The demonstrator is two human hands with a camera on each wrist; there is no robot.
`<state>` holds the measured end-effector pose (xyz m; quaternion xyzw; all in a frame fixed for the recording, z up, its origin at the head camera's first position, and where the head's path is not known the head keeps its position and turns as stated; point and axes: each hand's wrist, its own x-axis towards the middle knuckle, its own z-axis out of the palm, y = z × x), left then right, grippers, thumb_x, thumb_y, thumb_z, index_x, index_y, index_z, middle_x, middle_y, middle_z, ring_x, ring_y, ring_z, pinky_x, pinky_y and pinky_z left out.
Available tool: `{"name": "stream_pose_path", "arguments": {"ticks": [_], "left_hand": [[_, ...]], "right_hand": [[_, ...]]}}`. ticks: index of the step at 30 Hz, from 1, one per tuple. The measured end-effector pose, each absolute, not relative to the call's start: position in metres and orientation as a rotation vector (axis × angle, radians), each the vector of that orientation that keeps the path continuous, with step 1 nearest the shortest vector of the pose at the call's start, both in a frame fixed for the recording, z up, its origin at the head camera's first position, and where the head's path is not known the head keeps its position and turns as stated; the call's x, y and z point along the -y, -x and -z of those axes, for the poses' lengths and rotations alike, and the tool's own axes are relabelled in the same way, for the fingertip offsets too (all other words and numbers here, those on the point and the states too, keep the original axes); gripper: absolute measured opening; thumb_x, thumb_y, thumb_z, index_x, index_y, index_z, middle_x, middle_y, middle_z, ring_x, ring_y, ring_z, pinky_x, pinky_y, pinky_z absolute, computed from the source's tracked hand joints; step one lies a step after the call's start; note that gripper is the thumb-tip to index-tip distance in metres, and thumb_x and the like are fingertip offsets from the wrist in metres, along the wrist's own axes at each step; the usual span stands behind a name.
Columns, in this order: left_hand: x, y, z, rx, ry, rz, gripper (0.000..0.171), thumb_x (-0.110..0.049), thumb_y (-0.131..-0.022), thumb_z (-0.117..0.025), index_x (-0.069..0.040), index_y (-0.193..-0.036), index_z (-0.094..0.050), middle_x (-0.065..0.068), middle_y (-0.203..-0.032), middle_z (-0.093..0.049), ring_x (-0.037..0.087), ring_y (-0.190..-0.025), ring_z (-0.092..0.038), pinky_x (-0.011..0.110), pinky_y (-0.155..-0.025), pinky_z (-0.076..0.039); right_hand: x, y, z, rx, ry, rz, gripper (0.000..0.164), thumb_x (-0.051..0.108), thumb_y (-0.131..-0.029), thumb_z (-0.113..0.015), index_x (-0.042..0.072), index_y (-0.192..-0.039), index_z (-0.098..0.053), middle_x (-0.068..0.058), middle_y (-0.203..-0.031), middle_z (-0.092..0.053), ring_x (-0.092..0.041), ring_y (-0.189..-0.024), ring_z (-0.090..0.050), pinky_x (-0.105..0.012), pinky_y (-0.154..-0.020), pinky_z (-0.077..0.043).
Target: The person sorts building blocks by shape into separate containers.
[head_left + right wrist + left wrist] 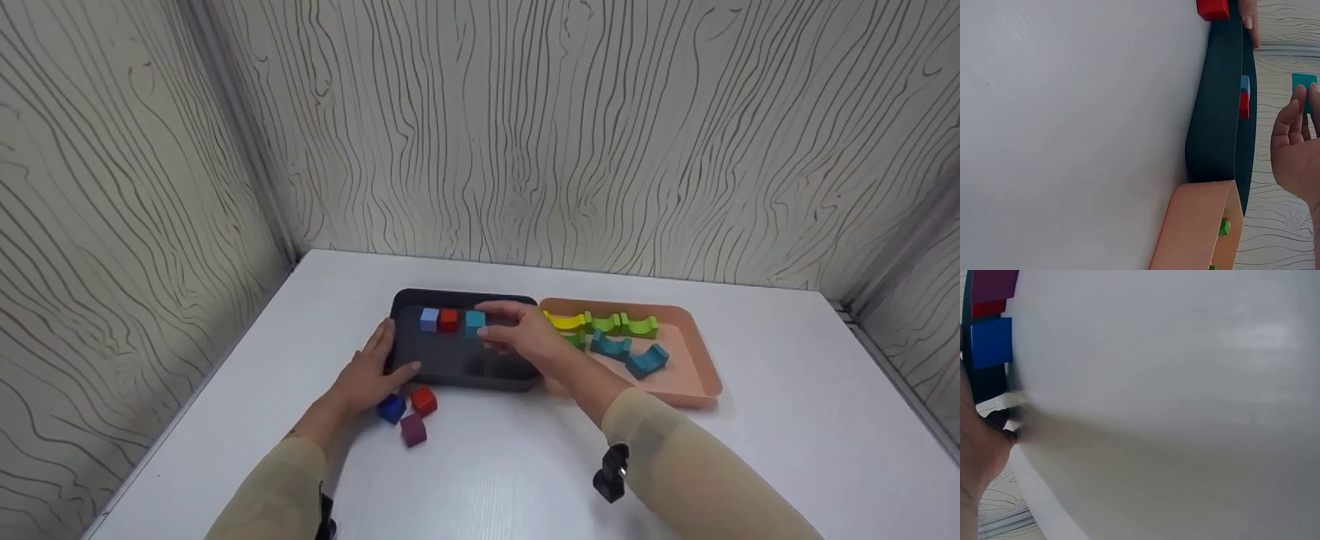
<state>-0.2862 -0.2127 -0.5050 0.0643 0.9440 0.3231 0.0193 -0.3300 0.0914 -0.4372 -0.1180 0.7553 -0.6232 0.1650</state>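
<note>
My right hand (532,337) pinches a teal cube (474,322) between thumb and fingers over the dark tray (446,361). In the right wrist view the teal cube (1303,81) is held up above the tray's rim. Inside the tray, a light blue cube (429,319) and a red cube (448,320) sit side by side near the back. My left hand (364,380) rests at the tray's left end, fingers extended along its side and thumb over the front left corner. Close to that hand, a blue cube (391,409), another red cube (424,400) and a purple cube (413,430) lie on the table.
A salmon-pink tray (701,360) adjoins the dark one on the right. It holds yellow and green curved blocks (640,326), plus two teal curved blocks (647,361). The white table (510,472) ends at patterned walls (525,150) behind and to the sides.
</note>
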Motion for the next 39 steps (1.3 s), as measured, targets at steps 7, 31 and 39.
{"name": "stream_pose_path", "arguments": {"ticks": [7, 31, 39], "left_hand": [[0.214, 0.285, 0.507, -2.945, -0.253, -1.030, 0.100, -0.060, -0.102, -0.061, -0.005, -0.170, -0.013, 0.016, -0.177, -0.010, 0.044, -0.159, -0.021, 0.066, -0.126, -0.015], [0.213, 0.288, 0.503, -2.938, -0.245, -1.020, 0.101, -0.062, -0.101, -0.060, -0.008, -0.171, -0.011, 0.013, -0.178, -0.009, 0.041, -0.160, -0.019, 0.065, -0.127, -0.013], [0.215, 0.288, 0.505, -2.951, -0.286, -1.031, 0.098, -0.059, -0.103, -0.059, -0.003, -0.169, -0.012, 0.016, -0.177, -0.011, 0.039, -0.161, -0.018, 0.066, -0.127, -0.012]], "right_hand": [[-0.089, 0.346, 0.441, -2.154, 0.294, 1.827, 0.046, 0.012, -0.100, -0.075, 0.015, -0.145, -0.067, -0.008, -0.126, -0.071, -0.027, -0.103, -0.073, -0.043, -0.098, -0.059], [-0.081, 0.380, 0.454, -2.120, 0.109, 1.941, 0.047, 0.006, -0.103, -0.069, 0.012, -0.150, -0.062, -0.012, -0.132, -0.067, -0.024, -0.098, -0.071, -0.043, -0.098, -0.058], [-0.070, 0.384, 0.467, -2.112, 0.028, 1.936, 0.046, 0.004, -0.102, -0.069, 0.013, -0.147, -0.064, -0.012, -0.132, -0.067, -0.021, -0.094, -0.072, -0.033, -0.085, -0.062]]}}
